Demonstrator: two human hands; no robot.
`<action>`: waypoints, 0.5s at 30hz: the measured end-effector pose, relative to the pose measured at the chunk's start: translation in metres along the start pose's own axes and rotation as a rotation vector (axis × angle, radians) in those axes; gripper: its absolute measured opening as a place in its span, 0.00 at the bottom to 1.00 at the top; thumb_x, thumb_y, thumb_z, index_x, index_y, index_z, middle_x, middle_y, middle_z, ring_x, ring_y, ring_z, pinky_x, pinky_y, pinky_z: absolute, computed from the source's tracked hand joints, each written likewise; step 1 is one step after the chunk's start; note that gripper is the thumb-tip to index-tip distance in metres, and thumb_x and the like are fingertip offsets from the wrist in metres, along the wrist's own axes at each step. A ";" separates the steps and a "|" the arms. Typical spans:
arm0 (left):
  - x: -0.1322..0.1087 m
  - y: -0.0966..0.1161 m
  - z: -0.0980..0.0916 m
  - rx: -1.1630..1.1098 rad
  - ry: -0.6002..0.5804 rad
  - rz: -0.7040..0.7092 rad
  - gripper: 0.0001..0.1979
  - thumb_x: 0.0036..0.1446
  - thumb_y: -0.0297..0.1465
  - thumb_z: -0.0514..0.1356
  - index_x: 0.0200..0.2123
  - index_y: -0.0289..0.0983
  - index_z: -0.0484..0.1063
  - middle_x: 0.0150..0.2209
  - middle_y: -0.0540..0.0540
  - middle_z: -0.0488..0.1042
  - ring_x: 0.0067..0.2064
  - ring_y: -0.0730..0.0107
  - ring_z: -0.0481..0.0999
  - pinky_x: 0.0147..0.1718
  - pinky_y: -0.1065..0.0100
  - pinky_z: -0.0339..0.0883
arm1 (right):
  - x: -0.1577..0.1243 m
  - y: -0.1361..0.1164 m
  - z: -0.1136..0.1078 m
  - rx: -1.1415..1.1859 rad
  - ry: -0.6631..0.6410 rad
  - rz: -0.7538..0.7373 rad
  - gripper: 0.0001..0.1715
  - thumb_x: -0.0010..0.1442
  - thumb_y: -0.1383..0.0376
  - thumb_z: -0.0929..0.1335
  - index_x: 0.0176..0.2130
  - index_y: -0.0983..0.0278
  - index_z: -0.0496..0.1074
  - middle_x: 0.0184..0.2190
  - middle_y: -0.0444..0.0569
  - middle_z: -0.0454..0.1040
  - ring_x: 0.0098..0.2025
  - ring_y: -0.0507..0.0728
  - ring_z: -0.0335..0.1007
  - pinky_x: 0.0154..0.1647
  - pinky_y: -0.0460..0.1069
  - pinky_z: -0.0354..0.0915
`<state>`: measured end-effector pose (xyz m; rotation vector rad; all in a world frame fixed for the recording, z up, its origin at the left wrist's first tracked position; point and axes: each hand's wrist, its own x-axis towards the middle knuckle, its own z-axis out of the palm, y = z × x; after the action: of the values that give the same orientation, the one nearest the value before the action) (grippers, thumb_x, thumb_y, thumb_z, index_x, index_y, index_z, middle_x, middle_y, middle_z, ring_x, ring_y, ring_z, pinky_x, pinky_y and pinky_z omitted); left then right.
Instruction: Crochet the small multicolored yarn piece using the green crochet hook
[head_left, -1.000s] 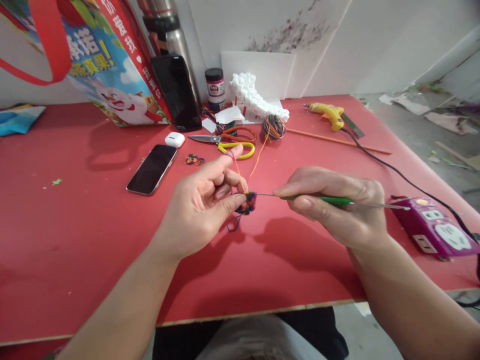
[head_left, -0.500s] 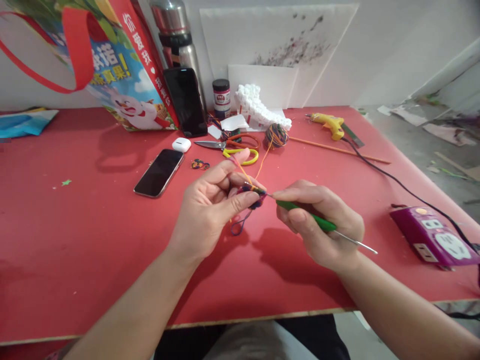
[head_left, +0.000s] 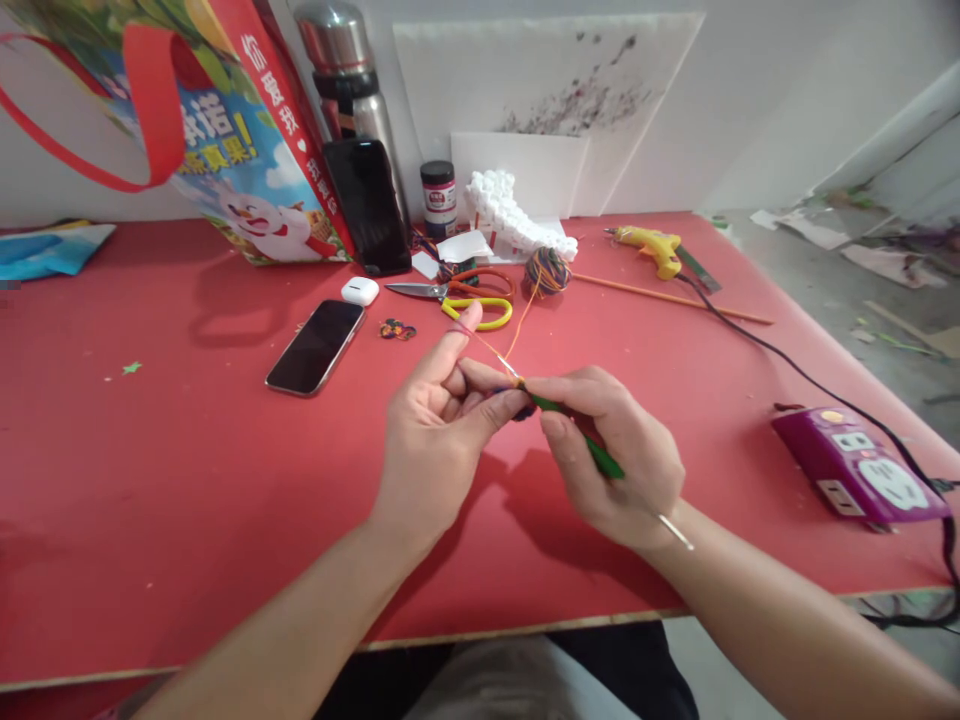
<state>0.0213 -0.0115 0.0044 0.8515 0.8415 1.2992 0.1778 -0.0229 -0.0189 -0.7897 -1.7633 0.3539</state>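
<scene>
Between the thumb and fingers of my left hand (head_left: 439, 420) is a small dark multicoloured crochet piece (head_left: 525, 410), mostly hidden by the fingers. An orange-pink strand of yarn (head_left: 480, 342) runs over my raised left index finger. My right hand (head_left: 619, 450) is closed around the green handle of a crochet hook (head_left: 606, 462); its metal tip sticks out past the piece, up and to the left, by the yarn. Both hands meet at the piece. Behind them lies a multicoloured yarn ball (head_left: 547, 272), with a strand leading toward the hands.
On the red table (head_left: 225, 520) lie scissors (head_left: 480, 312), a phone (head_left: 316, 347), a white earbud case (head_left: 360, 291) and yarn scraps (head_left: 397, 329). A glue gun (head_left: 651, 250) and purple power strip (head_left: 862, 465) are at right. A second phone (head_left: 367, 205) leans against a steel flask (head_left: 337, 45).
My right hand has moved left, closer to my left hand. The hook's tip now reaches through or past the crochet piece, and its rear end has tilted downward.
</scene>
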 end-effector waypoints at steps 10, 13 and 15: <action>0.004 0.012 -0.003 -0.174 -0.094 -0.162 0.46 0.45 0.24 0.80 0.68 0.43 0.73 0.26 0.56 0.77 0.29 0.76 0.75 0.31 0.76 0.71 | -0.003 0.009 -0.001 0.094 -0.011 -0.111 0.18 0.73 0.67 0.69 0.60 0.62 0.74 0.35 0.50 0.78 0.36 0.57 0.76 0.35 0.51 0.75; 0.006 0.017 -0.008 -0.119 -0.100 -0.149 0.42 0.44 0.23 0.80 0.64 0.41 0.77 0.27 0.55 0.78 0.30 0.74 0.77 0.32 0.74 0.73 | -0.003 0.011 -0.001 0.140 -0.018 -0.103 0.19 0.72 0.67 0.70 0.60 0.63 0.75 0.36 0.51 0.79 0.35 0.57 0.76 0.34 0.51 0.74; 0.007 0.020 -0.010 -0.097 -0.097 -0.131 0.39 0.45 0.23 0.79 0.62 0.41 0.78 0.28 0.54 0.78 0.32 0.74 0.78 0.35 0.73 0.74 | -0.003 0.011 -0.002 0.162 -0.016 -0.089 0.19 0.71 0.67 0.70 0.60 0.63 0.76 0.37 0.52 0.80 0.35 0.57 0.77 0.34 0.51 0.74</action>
<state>0.0042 -0.0022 0.0174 0.7640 0.7396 1.1649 0.1840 -0.0172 -0.0265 -0.5921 -1.7537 0.4383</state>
